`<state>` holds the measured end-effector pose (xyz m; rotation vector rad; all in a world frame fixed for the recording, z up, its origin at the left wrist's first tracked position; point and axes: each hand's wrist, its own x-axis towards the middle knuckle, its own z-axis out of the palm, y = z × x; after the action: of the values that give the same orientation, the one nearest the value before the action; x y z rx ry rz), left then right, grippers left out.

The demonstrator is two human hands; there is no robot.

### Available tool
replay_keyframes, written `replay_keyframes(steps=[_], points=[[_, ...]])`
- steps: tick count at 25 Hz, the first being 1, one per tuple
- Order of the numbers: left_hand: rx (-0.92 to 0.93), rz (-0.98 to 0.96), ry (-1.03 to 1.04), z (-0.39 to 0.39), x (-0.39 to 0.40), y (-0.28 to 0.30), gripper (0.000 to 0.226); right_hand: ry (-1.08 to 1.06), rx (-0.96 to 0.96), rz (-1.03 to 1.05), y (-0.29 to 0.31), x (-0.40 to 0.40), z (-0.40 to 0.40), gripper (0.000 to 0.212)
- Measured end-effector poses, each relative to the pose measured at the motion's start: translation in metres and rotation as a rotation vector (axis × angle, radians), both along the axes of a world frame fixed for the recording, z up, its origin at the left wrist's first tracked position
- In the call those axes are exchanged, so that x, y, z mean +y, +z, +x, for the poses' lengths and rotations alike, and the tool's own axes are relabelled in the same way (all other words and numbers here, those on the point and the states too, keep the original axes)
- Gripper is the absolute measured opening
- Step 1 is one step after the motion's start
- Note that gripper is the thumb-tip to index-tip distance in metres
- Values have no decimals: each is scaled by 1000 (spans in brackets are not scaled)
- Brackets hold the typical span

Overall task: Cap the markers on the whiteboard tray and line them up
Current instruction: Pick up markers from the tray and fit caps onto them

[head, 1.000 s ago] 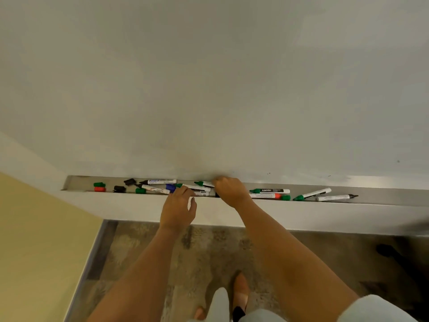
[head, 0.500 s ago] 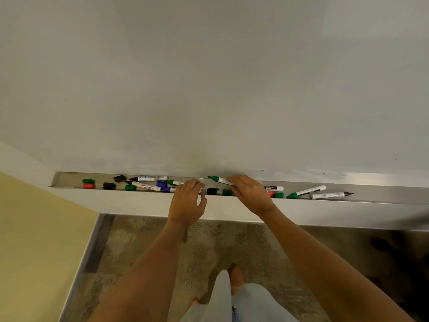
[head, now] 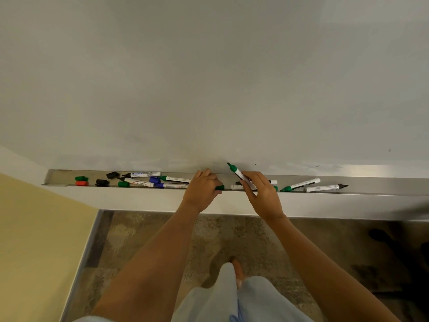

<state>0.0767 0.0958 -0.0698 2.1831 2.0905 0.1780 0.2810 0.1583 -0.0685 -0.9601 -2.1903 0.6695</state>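
A long metal tray (head: pixel 383 183) runs under the whiteboard. My right hand (head: pixel 262 196) grips an uncapped green marker (head: pixel 238 173), lifted off the tray with its tip pointing up and left. My left hand (head: pixel 202 190) is closed on a green cap (head: pixel 219 188) at the tray's front edge. Left of it lie several markers (head: pixel 144 175), some uncapped, among loose blue (head: pixel 154 180), black (head: pixel 112 175), green (head: pixel 81 178) and red (head: pixel 81 183) caps. To the right lie another green marker (head: pixel 300 184) and an uncapped black one (head: pixel 325 188).
The whiteboard (head: pixel 209 77) fills the upper view. A yellow wall (head: pixel 34 240) stands at the left. Below the tray is a speckled floor (head: pixel 232 238), with my legs and a foot (head: pixel 236 268) near the bottom middle.
My right hand has raised the green marker off the tray and tilted it up. My left hand has moved right and closed on the green cap.
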Motion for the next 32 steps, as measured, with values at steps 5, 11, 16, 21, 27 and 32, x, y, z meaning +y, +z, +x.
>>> replay_keyframes(steps=[5, 11, 16, 21, 27, 32], points=[[-540, 127, 295, 9, -4, 2, 17, -24, 74, -199, -2, -7, 2, 26], [-1439, 280, 946, 23, -1, 13, 8, -6, 171, -310, -2, -26, -19, 24], [-1957, 318, 1195, 19, -12, 19, 16, 29, 76, -344, -4, -44, -33, 23], [-1978, 356, 1157, 20, -24, 20, 17, 58, 0, -343, -1, -50, -41, 23], [-1855, 319, 1152, 24, -27, 21, 6, 16, 8, -410, 8, -47, -51, 19], [-1792, 373, 1218, 17, -28, 27, 4, -15, 53, -422, 15, -58, -64, 12]])
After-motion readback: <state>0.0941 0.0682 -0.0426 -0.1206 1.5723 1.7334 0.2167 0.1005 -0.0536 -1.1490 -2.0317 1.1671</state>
